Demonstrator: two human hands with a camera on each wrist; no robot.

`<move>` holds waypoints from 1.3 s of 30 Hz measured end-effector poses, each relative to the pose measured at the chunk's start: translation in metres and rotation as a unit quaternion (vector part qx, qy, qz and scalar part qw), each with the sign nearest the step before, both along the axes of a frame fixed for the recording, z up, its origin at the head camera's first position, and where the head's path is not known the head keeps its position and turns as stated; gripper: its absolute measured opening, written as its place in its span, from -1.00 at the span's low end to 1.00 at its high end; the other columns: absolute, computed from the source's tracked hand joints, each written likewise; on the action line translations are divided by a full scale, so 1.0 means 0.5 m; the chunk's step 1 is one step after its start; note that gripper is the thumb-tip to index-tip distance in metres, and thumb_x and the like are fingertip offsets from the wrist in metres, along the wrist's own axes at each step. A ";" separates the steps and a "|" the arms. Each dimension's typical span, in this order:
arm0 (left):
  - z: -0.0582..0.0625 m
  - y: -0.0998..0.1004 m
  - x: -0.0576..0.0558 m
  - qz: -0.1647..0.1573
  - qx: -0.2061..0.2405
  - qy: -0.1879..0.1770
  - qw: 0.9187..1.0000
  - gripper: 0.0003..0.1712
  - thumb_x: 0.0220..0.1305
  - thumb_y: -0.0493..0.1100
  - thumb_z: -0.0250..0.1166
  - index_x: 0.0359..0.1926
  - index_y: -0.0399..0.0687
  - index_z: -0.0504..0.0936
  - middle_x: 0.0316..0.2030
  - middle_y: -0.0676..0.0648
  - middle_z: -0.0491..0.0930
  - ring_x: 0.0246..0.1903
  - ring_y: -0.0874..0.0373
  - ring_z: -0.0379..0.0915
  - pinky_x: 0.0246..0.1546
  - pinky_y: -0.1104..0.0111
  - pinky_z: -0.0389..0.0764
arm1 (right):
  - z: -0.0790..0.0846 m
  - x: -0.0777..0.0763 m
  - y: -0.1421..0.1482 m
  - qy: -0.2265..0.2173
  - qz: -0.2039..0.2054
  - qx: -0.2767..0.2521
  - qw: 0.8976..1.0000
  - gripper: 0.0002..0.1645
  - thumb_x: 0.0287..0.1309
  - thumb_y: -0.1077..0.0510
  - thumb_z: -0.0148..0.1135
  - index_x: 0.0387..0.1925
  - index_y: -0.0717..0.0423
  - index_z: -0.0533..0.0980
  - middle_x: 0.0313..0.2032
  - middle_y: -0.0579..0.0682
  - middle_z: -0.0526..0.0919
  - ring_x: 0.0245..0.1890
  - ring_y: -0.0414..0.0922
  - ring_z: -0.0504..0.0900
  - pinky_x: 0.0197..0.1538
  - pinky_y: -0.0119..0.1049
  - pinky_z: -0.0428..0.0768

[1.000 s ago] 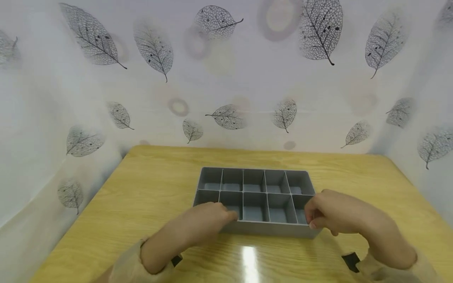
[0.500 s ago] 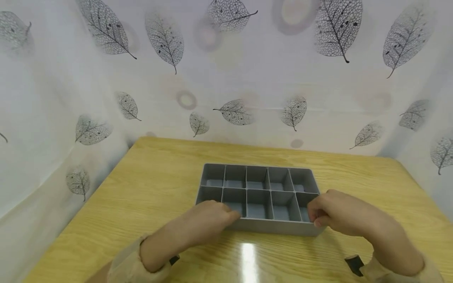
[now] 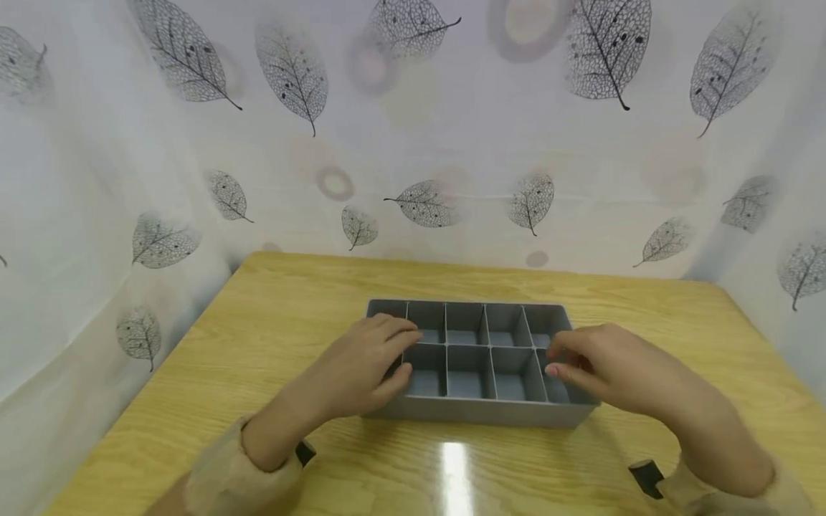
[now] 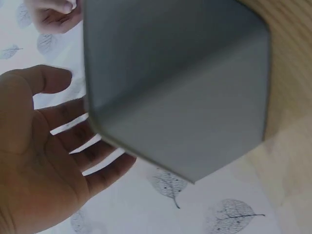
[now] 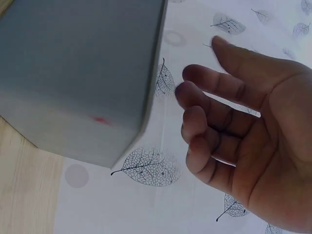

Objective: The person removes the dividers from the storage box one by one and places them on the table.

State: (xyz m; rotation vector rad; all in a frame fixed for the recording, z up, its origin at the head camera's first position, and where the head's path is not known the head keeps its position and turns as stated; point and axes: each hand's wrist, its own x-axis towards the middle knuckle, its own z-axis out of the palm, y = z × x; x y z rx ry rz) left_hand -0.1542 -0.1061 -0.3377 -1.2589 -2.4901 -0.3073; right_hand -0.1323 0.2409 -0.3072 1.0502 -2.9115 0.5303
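Observation:
A grey divided tray (image 3: 477, 411) with two rows of compartments sits on the wooden table, its visible compartments bare. Over its left end hovers my left hand (image 3: 361, 365), thumb and fingers apart and nothing between them. The left wrist view has that palm (image 4: 48, 156) facing the camera, its fingers partly behind the tray's corner. My right hand (image 3: 613, 365) is above the right end, loosely bent, hiding part of the end compartments. In the right wrist view a gap separates its curved fingers (image 5: 197, 119) from the tray wall (image 5: 78, 73); they hold nothing.
Pale cloth printed with leaves (image 3: 426, 204) hangs behind the table (image 3: 310, 287) and along both sides. A small red mark (image 5: 100, 120) shows on the tray's outside. Dark straps (image 3: 647, 479) show at both sleeves.
Both hands have let go of the tray's front rim and risen. My left hand moved up and left with its fingers spreading; the right thumb and fingers parted. The tray stays in place.

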 end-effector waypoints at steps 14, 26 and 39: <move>-0.057 -0.006 -0.017 0.089 -0.116 -0.100 0.984 -0.03 0.31 0.44 -0.40 0.41 -0.23 -0.14 0.38 -0.30 -0.09 0.34 -0.12 -0.17 0.33 0.01 -0.15 | -0.028 -0.023 -0.032 0.131 -0.031 0.006 0.991 -0.83 0.19 0.14 0.13 -0.50 -0.14 0.40 -0.54 -0.28 0.28 -0.48 -0.27 0.25 -0.42 -0.34 0.38; -0.078 0.001 -0.031 0.094 -0.124 -0.099 0.983 -0.07 0.26 0.49 -0.46 0.42 0.00 0.02 0.21 -0.17 0.34 0.24 0.01 0.13 0.32 -0.03 -0.12 | -0.059 -0.027 -0.036 0.031 -0.039 0.069 0.996 -0.70 0.20 0.04 0.15 -0.61 -0.21 0.31 -0.69 -0.33 0.26 -0.63 -0.33 0.25 -0.42 -0.23 0.22; -0.074 0.007 -0.031 0.095 -0.128 -0.100 0.982 -0.04 0.23 0.53 -0.41 0.40 -0.01 0.05 0.17 -0.16 0.38 0.20 -0.02 0.20 0.31 -0.03 -0.06 | -0.067 -0.014 -0.043 -0.045 -0.065 0.090 0.993 -0.51 0.16 -0.04 0.11 -0.83 -0.15 0.24 -0.83 -0.29 0.21 -0.76 -0.30 0.18 -0.41 -0.21 0.12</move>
